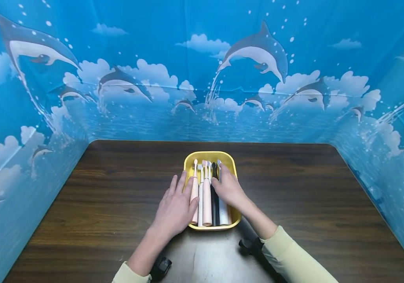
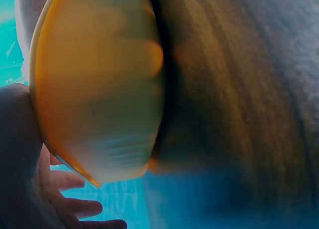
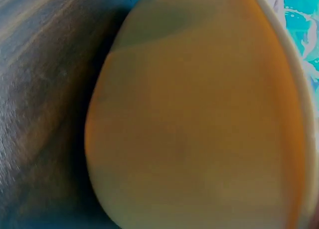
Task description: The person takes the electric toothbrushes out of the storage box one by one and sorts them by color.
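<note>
A yellow tray (image 1: 209, 152) holds several electric toothbrushes side by side, heads pointing to the far end. From left come a pale pink toothbrush (image 1: 194, 214), a white toothbrush (image 1: 200, 206), another pink toothbrush (image 1: 207, 206), a black toothbrush (image 1: 215, 210) and a silvery toothbrush (image 1: 223, 216). My left hand (image 1: 176, 208) lies over the tray's left rim with its fingers extended and spread, its thumb by the leftmost toothbrush. Over the right side reaches my right hand (image 1: 231, 190), index finger and thumb near the heads of the silvery and black ones; its other fingers are hidden.
The tray stands on a dark wood-grain table (image 1: 117, 196), near its far edge. A blue curtain (image 1: 152, 122) printed with dolphins surrounds the table's back and sides. Both wrist views show the tray's outer wall (image 3: 199, 114) close up.
</note>
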{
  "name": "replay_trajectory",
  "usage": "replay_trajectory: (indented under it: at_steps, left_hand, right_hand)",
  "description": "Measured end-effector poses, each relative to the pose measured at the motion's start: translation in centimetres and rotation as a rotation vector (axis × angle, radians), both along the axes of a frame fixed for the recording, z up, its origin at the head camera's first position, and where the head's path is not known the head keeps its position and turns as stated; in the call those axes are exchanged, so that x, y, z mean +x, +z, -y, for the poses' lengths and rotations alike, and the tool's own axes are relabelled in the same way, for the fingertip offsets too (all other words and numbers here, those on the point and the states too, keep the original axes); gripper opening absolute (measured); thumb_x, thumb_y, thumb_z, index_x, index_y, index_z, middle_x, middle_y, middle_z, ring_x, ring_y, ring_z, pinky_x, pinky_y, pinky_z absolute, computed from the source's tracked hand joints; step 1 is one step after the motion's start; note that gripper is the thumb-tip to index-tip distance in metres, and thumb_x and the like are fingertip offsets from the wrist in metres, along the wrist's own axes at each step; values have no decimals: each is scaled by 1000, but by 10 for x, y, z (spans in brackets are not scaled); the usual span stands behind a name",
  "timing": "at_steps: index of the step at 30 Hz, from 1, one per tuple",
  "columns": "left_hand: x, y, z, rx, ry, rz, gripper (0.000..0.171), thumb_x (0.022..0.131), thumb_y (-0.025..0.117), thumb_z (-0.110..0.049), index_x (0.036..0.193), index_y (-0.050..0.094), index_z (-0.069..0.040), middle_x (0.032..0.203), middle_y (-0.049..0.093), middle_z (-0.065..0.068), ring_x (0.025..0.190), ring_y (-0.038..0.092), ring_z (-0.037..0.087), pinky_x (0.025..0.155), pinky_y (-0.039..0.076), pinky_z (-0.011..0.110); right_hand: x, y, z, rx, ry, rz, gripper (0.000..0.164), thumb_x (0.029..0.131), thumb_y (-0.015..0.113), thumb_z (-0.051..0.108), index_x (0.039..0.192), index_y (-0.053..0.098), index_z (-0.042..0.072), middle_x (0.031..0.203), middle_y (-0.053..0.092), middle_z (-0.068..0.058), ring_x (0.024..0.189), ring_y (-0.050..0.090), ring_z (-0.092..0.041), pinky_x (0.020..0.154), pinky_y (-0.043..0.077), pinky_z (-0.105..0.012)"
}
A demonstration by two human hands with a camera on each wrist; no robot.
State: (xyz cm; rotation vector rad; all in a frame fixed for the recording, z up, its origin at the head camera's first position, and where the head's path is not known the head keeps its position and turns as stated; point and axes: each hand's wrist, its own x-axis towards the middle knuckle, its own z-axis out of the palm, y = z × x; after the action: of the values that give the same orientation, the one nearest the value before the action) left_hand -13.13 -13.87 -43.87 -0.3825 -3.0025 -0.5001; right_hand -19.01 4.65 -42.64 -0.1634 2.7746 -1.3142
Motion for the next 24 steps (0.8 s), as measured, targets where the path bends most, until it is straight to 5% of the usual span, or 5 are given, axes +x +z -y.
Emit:
replay_trajectory:
  at_steps: [7,13,24]
  left_hand:
    - [0,-4,0,46,32,22,69,102,57,-35,156,36,3,167,22,19,149,25,46,110,36,60]
    - [0,-4,0,74,53,42,71,102,58,-32,158,32,2,168,20,18,149,25,46,111,35,60]
    - [-1,-5,0,95,65,73,73,102,58,-32,160,28,0,168,20,17,149,27,45,109,37,61]
  right_hand:
    - [-6,-6,4,29,-28,11,62,95,57,5,151,34,-13,135,58,-33,124,58,-41,101,48,-52]
    - [-8,-6,5,-28,-1,43,67,88,59,1,150,37,-11,118,65,-21,109,62,-32,94,50,-47]
    - [4,7,1,-25,70,122,61,91,59,6,149,43,-3,128,63,-23,111,63,-30,91,52,-46]
